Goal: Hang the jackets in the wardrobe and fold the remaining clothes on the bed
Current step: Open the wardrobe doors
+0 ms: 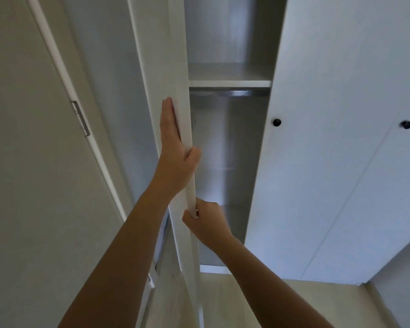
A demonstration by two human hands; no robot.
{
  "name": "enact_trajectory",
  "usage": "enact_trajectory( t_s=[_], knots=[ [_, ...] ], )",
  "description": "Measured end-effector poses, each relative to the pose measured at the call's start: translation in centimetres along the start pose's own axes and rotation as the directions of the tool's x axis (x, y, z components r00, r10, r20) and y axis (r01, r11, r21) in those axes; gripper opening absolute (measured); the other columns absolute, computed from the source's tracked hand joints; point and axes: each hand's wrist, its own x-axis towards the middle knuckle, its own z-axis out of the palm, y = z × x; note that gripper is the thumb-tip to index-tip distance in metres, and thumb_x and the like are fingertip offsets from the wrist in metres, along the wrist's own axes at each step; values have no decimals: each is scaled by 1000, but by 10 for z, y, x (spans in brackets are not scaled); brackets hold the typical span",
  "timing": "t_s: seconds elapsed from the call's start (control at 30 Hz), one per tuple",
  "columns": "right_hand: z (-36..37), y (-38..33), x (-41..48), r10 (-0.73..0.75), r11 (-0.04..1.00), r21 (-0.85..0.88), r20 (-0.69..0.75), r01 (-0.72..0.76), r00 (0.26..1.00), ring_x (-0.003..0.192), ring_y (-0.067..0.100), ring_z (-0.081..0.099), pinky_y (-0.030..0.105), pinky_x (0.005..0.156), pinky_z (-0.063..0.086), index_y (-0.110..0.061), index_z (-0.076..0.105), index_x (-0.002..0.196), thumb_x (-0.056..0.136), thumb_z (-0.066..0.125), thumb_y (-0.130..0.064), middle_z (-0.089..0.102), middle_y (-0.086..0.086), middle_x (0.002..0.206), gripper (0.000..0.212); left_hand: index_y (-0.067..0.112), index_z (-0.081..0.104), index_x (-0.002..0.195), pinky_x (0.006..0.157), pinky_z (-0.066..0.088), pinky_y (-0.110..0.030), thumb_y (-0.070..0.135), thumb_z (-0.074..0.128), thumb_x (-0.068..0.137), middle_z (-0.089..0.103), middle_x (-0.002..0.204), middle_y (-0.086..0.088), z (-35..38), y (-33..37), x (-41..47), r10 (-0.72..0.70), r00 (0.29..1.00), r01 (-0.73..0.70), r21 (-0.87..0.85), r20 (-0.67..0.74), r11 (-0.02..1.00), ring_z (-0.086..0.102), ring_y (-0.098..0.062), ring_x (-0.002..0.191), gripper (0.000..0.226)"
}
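Note:
A white wardrobe stands in front of me with its left door (179,74) swung out edge-on. My left hand (175,147) lies flat along the door's outer face, thumb hooked round its edge. Lower down, my right hand (205,221) pinches the same edge. Inside the open compartment I see a shelf (230,83) and a metal hanging rail (230,93) just under it, with nothing on it. No jackets, clothes or bed are in view.
Two closed wardrobe doors with black knobs (277,122) (407,124) fill the right side. A room door with a metal hinge (81,118) is at the left. Pale wood floor (282,301) shows below.

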Motion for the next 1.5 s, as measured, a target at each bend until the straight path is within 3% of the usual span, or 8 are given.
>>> enact_trajectory(
  t_s=[0.13, 0.3, 0.53, 0.63, 0.73, 0.93, 1.3, 1.5],
  knots=[
    [37, -37, -7, -13, 998, -58, -55, 10, 998, 58, 24, 60, 40, 59, 56, -10, 56, 78, 80, 50, -21, 59, 5, 64, 13, 25, -5, 152, 99, 43, -59, 7, 45, 78, 15, 158, -2, -47, -15, -10, -28, 998, 33, -94, 53, 995, 38, -53, 123, 91],
    [72, -69, -11, -1, 993, -116, -93, -9, 996, 66, 24, 64, 37, 65, 57, -7, 60, 86, 84, 51, -23, 66, 7, 75, 19, 16, 3, 153, 65, 46, -27, 8, 44, 76, 27, 148, -25, -89, -22, -16, -16, 995, 29, -133, 98, 991, 51, -24, 71, 87],
    [98, -101, -4, 46, 985, -166, -24, -49, 999, 62, 14, 62, 26, 63, 56, -18, 54, 73, 85, 54, -30, 62, -2, 70, 16, 7, 12, 149, 90, 47, -52, 8, 44, 82, 39, 139, -20, -128, -37, -27, -93, 992, 106, -162, 90, 981, 54, -36, 103, 74],
    [110, -114, 0, 51, 981, -188, -13, -52, 999, 60, 14, 62, 27, 61, 57, -17, 55, 71, 85, 53, -31, 61, -2, 67, 19, 6, 26, 139, 67, 49, -29, 15, 44, 84, 56, 104, -7, -142, -45, -31, -175, 983, 182, -155, 54, 971, 56, -6, 74, 58],
    [123, -128, 4, 32, 977, -208, -9, -33, 999, 63, 18, 62, 33, 66, 58, -13, 61, 75, 83, 53, -30, 62, 1, 68, 21, 30, 38, 116, 57, 44, -25, 20, 43, 86, 50, 83, 6, -157, -53, -36, -159, 987, 159, -133, 12, 978, 47, 0, 61, 31],
    [147, -153, 16, -18, 978, -208, 9, 20, 1000, 74, 25, 67, 36, 71, 58, -10, 66, 82, 83, 53, -33, 69, 6, 79, 26, 29, 44, 113, 63, 44, -4, 16, 48, 91, 54, 87, 15, -187, -70, -43, -167, 980, 161, -69, -105, 985, 53, 16, 70, 26],
    [146, -142, 21, -72, 933, -343, 110, 106, 991, 61, 20, 57, 29, 58, 50, -16, 46, 60, 89, 46, -46, 52, -1, 60, 42, 14, 43, 126, 69, 47, -8, 11, 45, 98, 57, 101, 14, -190, -66, -44, -243, 960, 242, -26, -140, 970, 56, 17, 81, 28],
    [102, -74, 25, 51, 947, -320, 269, 40, 962, 116, 21, 57, 37, 99, 42, -25, 52, 132, 91, 44, -60, 62, -2, 127, 54, 8, 1, 152, 119, 19, -39, -6, 35, 94, 4, 160, -6, -152, -48, -60, -33, 914, 151, 262, -405, 953, 14, -18, 147, 69]
  ],
)
